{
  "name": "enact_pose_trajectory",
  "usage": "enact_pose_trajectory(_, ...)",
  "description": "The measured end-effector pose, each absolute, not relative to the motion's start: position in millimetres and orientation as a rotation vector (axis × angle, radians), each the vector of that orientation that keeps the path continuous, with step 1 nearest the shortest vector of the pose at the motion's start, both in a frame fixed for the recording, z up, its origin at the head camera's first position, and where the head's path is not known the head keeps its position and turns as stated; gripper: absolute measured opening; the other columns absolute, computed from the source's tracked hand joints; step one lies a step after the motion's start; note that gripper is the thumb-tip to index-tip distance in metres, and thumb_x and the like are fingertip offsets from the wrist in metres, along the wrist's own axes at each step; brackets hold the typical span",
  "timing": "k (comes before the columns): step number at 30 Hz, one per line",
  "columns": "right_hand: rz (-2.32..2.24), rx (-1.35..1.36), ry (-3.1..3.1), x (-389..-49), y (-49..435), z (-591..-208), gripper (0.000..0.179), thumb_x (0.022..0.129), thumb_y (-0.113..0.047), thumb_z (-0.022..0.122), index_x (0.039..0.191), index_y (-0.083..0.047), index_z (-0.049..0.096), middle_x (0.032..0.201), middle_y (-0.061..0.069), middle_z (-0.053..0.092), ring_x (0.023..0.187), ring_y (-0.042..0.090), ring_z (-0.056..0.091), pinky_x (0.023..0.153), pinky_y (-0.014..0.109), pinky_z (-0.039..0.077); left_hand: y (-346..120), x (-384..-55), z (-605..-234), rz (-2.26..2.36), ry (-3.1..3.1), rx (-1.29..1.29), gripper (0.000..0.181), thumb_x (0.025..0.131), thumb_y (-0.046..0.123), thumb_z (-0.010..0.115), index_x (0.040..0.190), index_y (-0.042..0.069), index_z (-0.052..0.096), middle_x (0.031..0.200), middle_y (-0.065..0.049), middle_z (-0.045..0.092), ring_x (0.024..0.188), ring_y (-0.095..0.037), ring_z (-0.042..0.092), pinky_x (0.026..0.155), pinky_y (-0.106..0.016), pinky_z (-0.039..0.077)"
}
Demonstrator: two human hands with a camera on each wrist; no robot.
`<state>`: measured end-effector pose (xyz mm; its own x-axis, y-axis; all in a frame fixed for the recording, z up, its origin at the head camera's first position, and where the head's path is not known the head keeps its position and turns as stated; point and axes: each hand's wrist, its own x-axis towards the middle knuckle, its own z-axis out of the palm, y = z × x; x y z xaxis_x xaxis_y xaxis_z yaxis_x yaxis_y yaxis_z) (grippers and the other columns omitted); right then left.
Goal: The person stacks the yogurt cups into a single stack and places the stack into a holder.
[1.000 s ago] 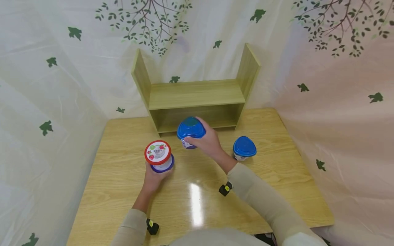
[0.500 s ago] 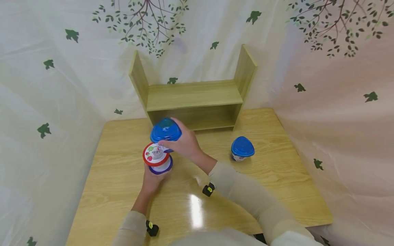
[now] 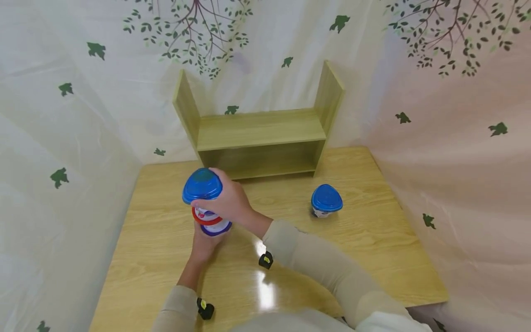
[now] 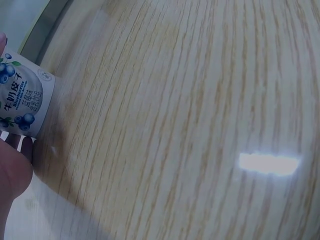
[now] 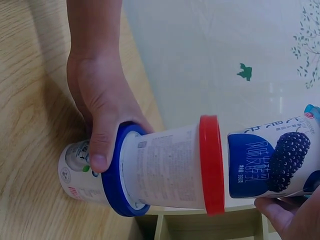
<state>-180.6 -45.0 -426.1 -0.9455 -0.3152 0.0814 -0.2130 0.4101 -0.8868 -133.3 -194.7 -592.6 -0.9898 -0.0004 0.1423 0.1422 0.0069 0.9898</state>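
Swinging leftward over the last second, the right hand (image 3: 230, 198) has carried the berry cup (image 5: 290, 162) from in front of the shelf (image 3: 261, 131) to above the red-lidded cup (image 5: 170, 167). Its fingers and thumb grip the berry cup near its blue top. The right wrist view shows a narrow gap between its base and the red lid, so the two look close but not touching.

The left hand (image 3: 205, 244) has stayed where it was, gripping the lower cup (image 5: 90, 187), on whose blue lid the red-lidded cup stands (whether the lower cup rests fully on the table (image 3: 373, 221) is hard to tell).

In my judgement, the change means the sideways carry is mostly over, and what matters now is lining up base and lid; an off-centre touch could tip the pair below. The other cup (image 3: 327, 200), unmoved, stands apart on the table to the right.
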Motion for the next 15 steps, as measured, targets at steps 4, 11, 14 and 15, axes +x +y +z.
enact_pose_trajectory(4,-1.548,-0.507,2.579,-178.0,-48.2,-429.5,0.093,0.078,-0.052,0.084,0.153,-0.026,0.037,0.136,0.008,0.061,0.115,0.03,0.063,0.086,0.045,0.057,-193.6,-132.9,-593.7,-2.134,-2.144,-0.182,0.102,0.082,0.003,0.083,0.155,0.029,0.016,0.147,-0.004,0.042,0.132,-0.027,0.045,0.106,-0.029,0.044)
enact_pose_trajectory(11,-1.553,-0.534,2.585,-177.5,-50.0,-431.7,0.093,0.078,-0.052,0.084,0.154,-0.025,0.036,0.137,0.008,0.061,0.115,0.03,0.063,0.087,0.046,0.057,-193.7,-131.5,-591.7,-2.112,-2.171,-0.173,0.101,0.082,0.005,0.083,0.155,0.029,0.017,0.146,-0.003,0.043,0.131,-0.026,0.046,0.106,-0.028,0.043)
enact_pose_trajectory(14,-1.548,-0.531,2.584,-177.9,-51.0,-431.7,0.095,0.078,-0.052,0.083,0.154,-0.025,0.035,0.138,0.008,0.059,0.117,0.03,0.062,0.088,0.047,0.057,-194.1,-131.6,-591.0,-2.108,-2.176,-0.176,0.1,0.083,0.005,0.083,0.154,0.029,0.017,0.146,-0.004,0.043,0.131,-0.026,0.046,0.106,-0.028,0.043)
enact_pose_trajectory(15,-1.545,-0.534,2.586,-178.2,-51.4,-431.8,0.095,0.078,-0.053,0.083,0.155,-0.025,0.034,0.138,0.008,0.059,0.117,0.03,0.062,0.088,0.047,0.057,-194.2,-131.8,-590.9,-2.11,-2.175,-0.177,0.1,0.083,0.005,0.083,0.154,0.028,0.017,0.145,-0.004,0.043,0.131,-0.026,0.046,0.106,-0.028,0.043)
